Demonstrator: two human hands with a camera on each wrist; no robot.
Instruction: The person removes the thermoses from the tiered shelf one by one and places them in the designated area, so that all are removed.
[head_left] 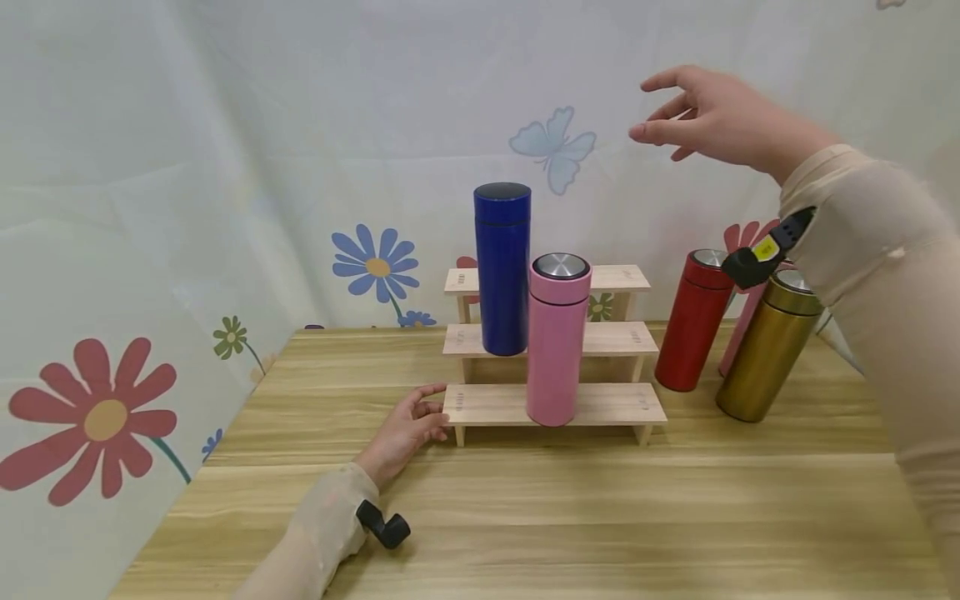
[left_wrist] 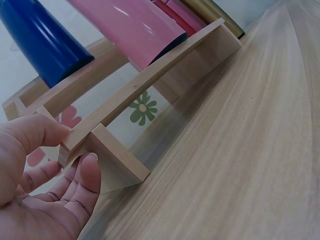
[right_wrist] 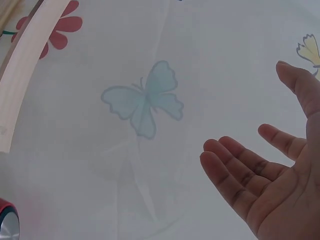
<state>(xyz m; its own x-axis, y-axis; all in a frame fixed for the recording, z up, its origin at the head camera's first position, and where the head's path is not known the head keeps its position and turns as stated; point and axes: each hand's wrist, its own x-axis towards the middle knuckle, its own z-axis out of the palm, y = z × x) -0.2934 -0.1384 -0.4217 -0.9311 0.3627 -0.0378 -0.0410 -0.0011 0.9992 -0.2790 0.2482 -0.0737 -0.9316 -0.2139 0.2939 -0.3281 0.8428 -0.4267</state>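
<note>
A three-step wooden display stand [head_left: 483, 404] stands on the table. My left hand [head_left: 405, 432] grips the left end of its lowest step; in the left wrist view the thumb lies at the top edge of the board [left_wrist: 125, 95], with fingertips beneath. On the middle step a blue thermos bottle [head_left: 502, 283] is upright. A pink thermos bottle [head_left: 555, 358] with a silver-topped lid stands on the lowest step, overlapping the blue one's edge. My right hand [head_left: 720, 121] is raised high at the right, holding nothing, with fingers spread apart in the right wrist view.
Right of the stand are a red thermos bottle [head_left: 692, 333], a gold one [head_left: 767, 358] and another pink one [head_left: 744, 329], mostly hidden between them. A white cloth [head_left: 247, 100] printed with flowers and a butterfly hangs behind the wood-grain table [head_left: 555, 525].
</note>
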